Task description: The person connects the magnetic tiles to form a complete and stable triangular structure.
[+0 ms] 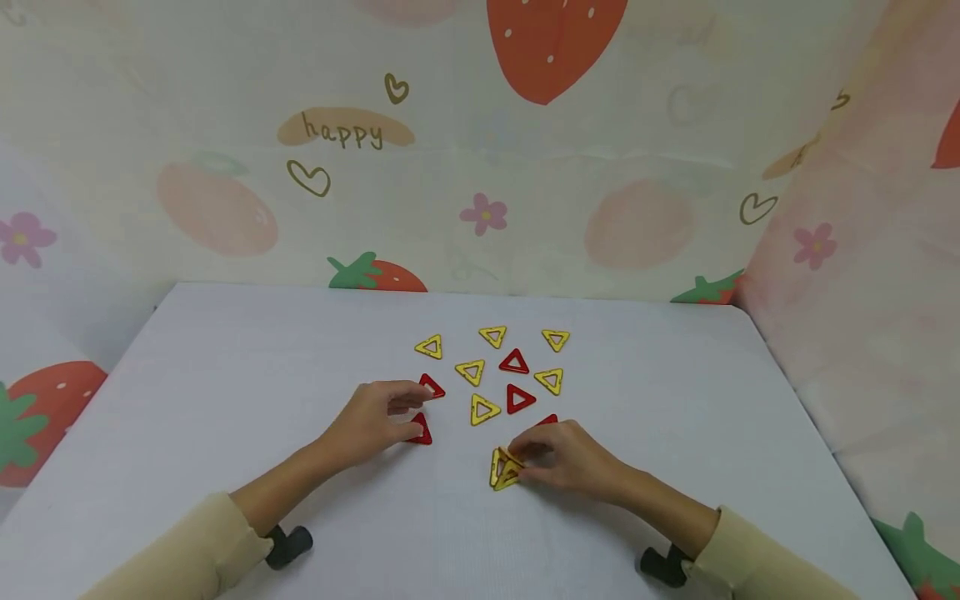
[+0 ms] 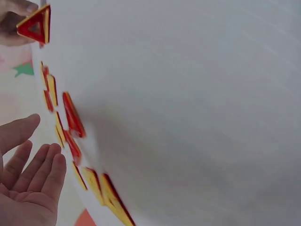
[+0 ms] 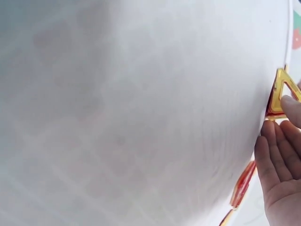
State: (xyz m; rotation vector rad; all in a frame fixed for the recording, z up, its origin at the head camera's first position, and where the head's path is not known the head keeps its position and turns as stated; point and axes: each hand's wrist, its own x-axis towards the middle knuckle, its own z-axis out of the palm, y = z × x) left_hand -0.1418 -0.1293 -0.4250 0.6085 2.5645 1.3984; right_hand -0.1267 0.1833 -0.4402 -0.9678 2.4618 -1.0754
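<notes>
My right hand (image 1: 570, 457) pinches a small upright construction of yellow triangular tiles (image 1: 504, 470), frame-like with hollow middles. In the right wrist view the thumb lies against a yellow triangle (image 3: 278, 94), with the fingertips at its lower edge. Part of a red triangle (image 1: 550, 420) shows behind that hand. My left hand (image 1: 375, 421) is over the left side of the layout, its fingers apart and nothing held in the left wrist view. By its fingertips lie one red triangle (image 1: 431, 385) and, at the thumb, another red triangle (image 1: 422, 430), partly covered.
Several flat yellow triangles (image 1: 483, 409) and red triangles (image 1: 519, 399) lie spread over the middle of the white table (image 1: 262, 375). A printed cloth (image 1: 480, 167) with strawberries hangs behind the table's far edge. Dark wrist mounts (image 1: 288, 547) sit under both sleeves.
</notes>
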